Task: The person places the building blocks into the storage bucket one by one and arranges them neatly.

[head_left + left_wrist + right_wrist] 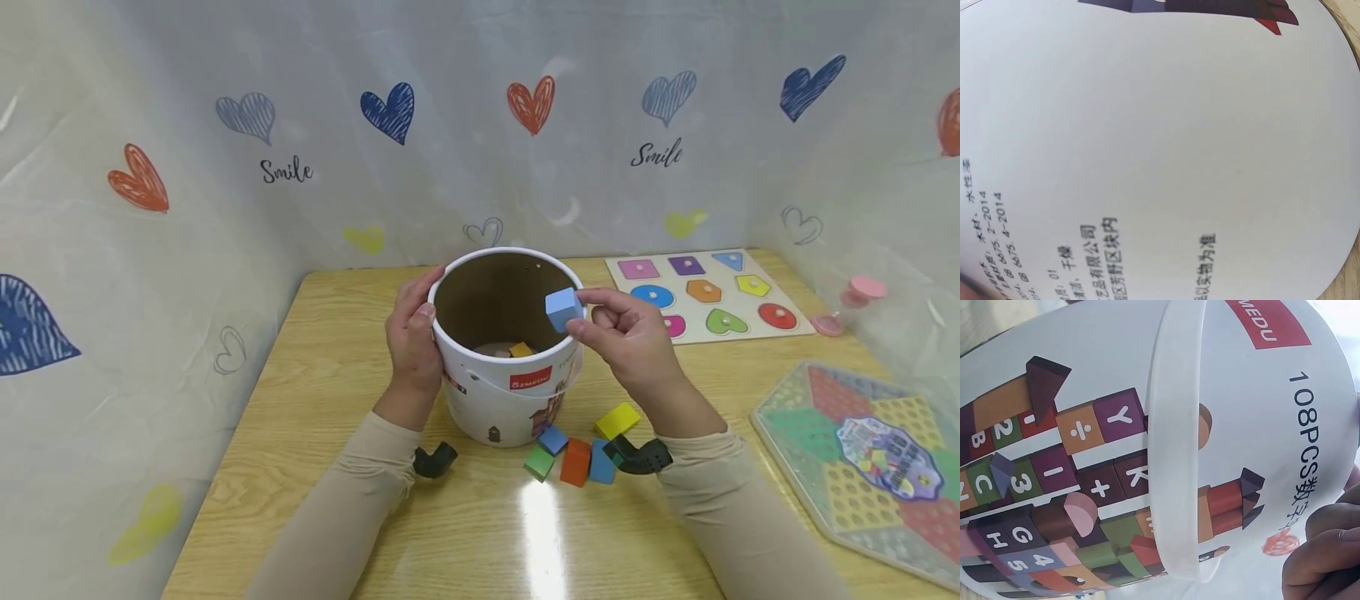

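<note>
A white printed bucket (480, 400) stands upright on the table, its handle hanging down in front. My left hand (415, 337) holds the bucket's left side, thumb near the rim. Between thumb and fingers, my right hand (630, 337) pinches a light blue block (564, 310) over the bucket's right rim. A yellow-orange block (521, 350) lies inside on the bottom. In the left wrist view the bucket's wall (1166, 125) fills nearly everything. The right wrist view shows the printed bucket side and its white handle (1175, 437), with my right hand's curled fingers (1329, 544) at the edge.
In front of the bucket lie a yellow block (618, 421), a red block (576, 462), a green block (538, 462) and two blue blocks (553, 440). A shape puzzle board (708, 296), a pink sand timer (855, 300) and a hexagonal game board (862, 458) are on the right.
</note>
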Demonstrator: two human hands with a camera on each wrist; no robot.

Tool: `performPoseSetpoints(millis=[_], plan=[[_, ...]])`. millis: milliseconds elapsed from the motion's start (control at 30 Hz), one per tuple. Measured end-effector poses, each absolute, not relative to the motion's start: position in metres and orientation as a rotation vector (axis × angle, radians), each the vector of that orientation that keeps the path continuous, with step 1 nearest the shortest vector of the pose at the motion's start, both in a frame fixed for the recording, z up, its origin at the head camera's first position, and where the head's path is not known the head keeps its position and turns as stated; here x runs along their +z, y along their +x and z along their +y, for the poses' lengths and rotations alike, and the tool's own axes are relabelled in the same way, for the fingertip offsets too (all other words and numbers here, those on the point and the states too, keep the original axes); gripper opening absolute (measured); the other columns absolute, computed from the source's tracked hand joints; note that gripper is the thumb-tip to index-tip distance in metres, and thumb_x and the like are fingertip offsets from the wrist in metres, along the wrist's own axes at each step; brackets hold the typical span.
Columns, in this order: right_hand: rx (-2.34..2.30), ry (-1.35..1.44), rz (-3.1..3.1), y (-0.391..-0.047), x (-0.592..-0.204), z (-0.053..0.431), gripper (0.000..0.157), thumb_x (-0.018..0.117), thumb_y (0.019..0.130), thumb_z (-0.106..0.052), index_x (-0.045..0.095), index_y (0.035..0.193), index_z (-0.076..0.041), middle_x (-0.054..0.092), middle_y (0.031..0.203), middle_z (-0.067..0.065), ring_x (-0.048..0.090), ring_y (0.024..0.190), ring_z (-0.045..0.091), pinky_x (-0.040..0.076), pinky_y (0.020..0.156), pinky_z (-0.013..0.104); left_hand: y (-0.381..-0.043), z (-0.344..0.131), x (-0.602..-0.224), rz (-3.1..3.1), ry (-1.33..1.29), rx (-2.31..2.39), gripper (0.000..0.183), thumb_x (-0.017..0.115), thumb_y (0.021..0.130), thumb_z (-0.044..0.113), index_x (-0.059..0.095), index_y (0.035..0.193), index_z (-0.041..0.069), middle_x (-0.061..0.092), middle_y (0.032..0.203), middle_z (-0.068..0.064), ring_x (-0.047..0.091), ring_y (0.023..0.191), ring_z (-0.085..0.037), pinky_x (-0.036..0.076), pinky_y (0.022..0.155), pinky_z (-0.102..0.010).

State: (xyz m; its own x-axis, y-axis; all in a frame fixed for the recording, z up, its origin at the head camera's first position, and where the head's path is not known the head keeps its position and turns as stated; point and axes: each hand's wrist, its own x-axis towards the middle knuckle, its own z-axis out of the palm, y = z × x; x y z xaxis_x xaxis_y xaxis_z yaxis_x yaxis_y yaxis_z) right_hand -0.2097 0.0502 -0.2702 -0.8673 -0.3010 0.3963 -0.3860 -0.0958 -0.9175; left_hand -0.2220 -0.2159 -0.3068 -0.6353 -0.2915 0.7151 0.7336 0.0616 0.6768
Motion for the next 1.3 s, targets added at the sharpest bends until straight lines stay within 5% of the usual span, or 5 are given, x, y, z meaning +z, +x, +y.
performPoseSetpoints(millis=[667, 833, 1000, 1167, 1300], plan=[[2.074, 0.945, -2.044, -0.209, -0.253, 0.077, 0.024, 0.061, 0.084, 0.005, 0.056, 0.107, 0.004, 0.028, 0.055, -0.001, 0.025, 0.043, 0.014, 0.019, 0.039, 0.031, -0.199, -0.206, -0.281, -1.609, -0.456, -1.663, 0.05, 0.036, 0.079, 0.01, 0.057, 0.116, -0.016, 0.052, 0.11, -0.036, 0.046, 0.103, -0.046, 0.04, 0.086, -0.046], [1.199, 1.057, -2.886, -0.217, -0.257, 0.101, 0.023, 0.073, 0.08, -0.029, 0.063, 0.099, -0.021, 0.039, 0.06, -0.003, 0.041, 0.052, 0.013, 0.036, 0.049, 0.027, -0.2, -0.207, -0.281, -1.628, -0.427, -1.671, 0.051, 0.035, 0.078, 0.01, 0.058, 0.116, -0.014, 0.053, 0.111, -0.034, 0.046, 0.104, -0.044, 0.039, 0.086, -0.047], [0.614, 0.902, -3.33, -0.229, -0.27, 0.102, 0.042, 0.075, 0.07, -0.049, 0.064, 0.104, -0.027, 0.061, 0.102, 0.002, 0.056, 0.095, 0.025, 0.05, 0.075, 0.041, -0.205, -0.212, -0.286, -1.608, -0.417, -1.669, 0.051, 0.035, 0.078, 0.01, 0.06, 0.116, -0.012, 0.056, 0.11, -0.032, 0.047, 0.103, -0.044, 0.037, 0.086, -0.054], [0.577, 0.852, -3.43, -0.233, -0.287, 0.113, 0.047, 0.078, 0.069, -0.039, 0.063, 0.11, -0.02, 0.061, 0.112, 0.009, 0.054, 0.1, 0.03, 0.049, 0.078, 0.046, -0.221, -0.215, -0.303, -1.591, -0.419, -1.681, 0.051, 0.038, 0.078, 0.016, 0.065, 0.117, -0.001, 0.06, 0.112, -0.019, 0.05, 0.105, -0.03, 0.04, 0.087, -0.045], [0.601, 0.833, -3.55, -0.235, -0.312, 0.117, 0.046, 0.078, 0.067, -0.025, 0.059, 0.109, -0.021, 0.058, 0.095, 0.007, 0.052, 0.084, 0.024, 0.045, 0.067, 0.037, -0.226, -0.216, -0.311, -1.589, -0.427, -1.684, 0.05, 0.039, 0.079, 0.02, 0.066, 0.118, 0.004, 0.06, 0.113, -0.013, 0.051, 0.107, -0.027, 0.041, 0.087, -0.047]])
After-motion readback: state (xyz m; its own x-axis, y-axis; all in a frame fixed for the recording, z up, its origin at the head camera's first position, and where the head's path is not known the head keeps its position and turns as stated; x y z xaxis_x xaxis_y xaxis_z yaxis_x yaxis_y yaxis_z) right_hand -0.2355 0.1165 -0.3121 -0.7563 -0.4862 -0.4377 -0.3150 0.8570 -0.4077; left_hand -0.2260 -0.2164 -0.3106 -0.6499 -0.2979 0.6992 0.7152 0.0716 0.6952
